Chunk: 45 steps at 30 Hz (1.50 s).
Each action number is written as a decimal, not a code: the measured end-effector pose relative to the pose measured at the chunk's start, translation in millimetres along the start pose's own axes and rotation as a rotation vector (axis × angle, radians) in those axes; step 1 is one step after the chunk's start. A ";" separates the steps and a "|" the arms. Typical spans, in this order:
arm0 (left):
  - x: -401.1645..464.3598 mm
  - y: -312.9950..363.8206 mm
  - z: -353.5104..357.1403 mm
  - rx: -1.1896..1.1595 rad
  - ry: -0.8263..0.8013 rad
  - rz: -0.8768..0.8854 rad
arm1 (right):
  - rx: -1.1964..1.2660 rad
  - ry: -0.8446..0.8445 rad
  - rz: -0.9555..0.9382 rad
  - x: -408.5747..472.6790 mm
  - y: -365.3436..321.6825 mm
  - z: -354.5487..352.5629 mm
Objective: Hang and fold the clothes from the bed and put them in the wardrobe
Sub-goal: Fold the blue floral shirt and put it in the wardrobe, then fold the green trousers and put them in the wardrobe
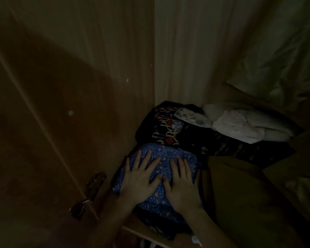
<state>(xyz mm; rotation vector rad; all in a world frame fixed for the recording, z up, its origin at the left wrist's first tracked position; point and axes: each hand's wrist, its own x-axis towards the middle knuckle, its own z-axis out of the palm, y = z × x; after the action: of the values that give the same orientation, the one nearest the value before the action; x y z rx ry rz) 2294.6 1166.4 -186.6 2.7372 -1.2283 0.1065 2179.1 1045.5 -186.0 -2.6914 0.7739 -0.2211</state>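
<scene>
On the wardrobe shelf (132,228), both flat hands (left hand (138,178), right hand (182,185)) atop the folded blue garment (161,197).

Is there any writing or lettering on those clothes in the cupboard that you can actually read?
Black garment behind the blue patterned one: rows of pale ornate lettering, too dark and blurred to read.
Blue patterned garment under the left hand and right hand: small dots and specks only, no text.
White folded cloth: no text visible.
</scene>
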 end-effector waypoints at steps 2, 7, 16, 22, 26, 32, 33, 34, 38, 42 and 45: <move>-1.0 1.1 -1.9 0.015 -0.032 0.001 | 0.000 -0.022 0.012 -0.7 -1.2 -0.6; -5.7 12.3 -33.4 0.036 -0.115 -0.003 | -0.217 -0.106 0.020 -7.0 -11.8 -30.6; -55.3 83.8 -85.4 0.006 0.067 0.289 | -0.200 0.248 0.116 -113.8 3.2 -116.6; -112.6 148.8 -96.6 -0.053 0.097 0.559 | -0.189 0.307 0.362 -217.7 34.2 -129.2; -162.5 182.9 -88.7 -0.092 0.120 0.752 | -0.229 0.304 0.481 -300.6 43.2 -122.9; -248.1 239.2 -76.2 -0.169 0.047 0.989 | -0.259 0.328 0.797 -430.3 37.1 -106.9; -262.0 246.6 -75.5 -0.179 0.038 1.015 | -0.258 0.318 0.838 -448.1 34.7 -104.7; -275.7 253.0 -76.1 -0.191 0.031 1.043 | -0.257 0.313 0.878 -463.7 32.5 -103.2; -326.5 278.0 -81.5 -0.222 0.002 1.194 | -0.280 0.387 1.018 -517.1 23.4 -104.0; -378.5 309.4 -91.2 -0.234 0.011 1.361 | -0.305 0.486 1.142 -577.3 9.9 -111.9; -423.4 332.7 -97.3 -0.254 0.011 1.466 | -0.288 0.546 1.242 -628.2 4.5 -116.6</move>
<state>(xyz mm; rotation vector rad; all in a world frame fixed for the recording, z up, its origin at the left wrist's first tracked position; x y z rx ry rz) 1764.0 1275.2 -109.3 1.1258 -2.6398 0.0862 1621.5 1349.1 -114.4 -1.8273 2.5548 -0.5313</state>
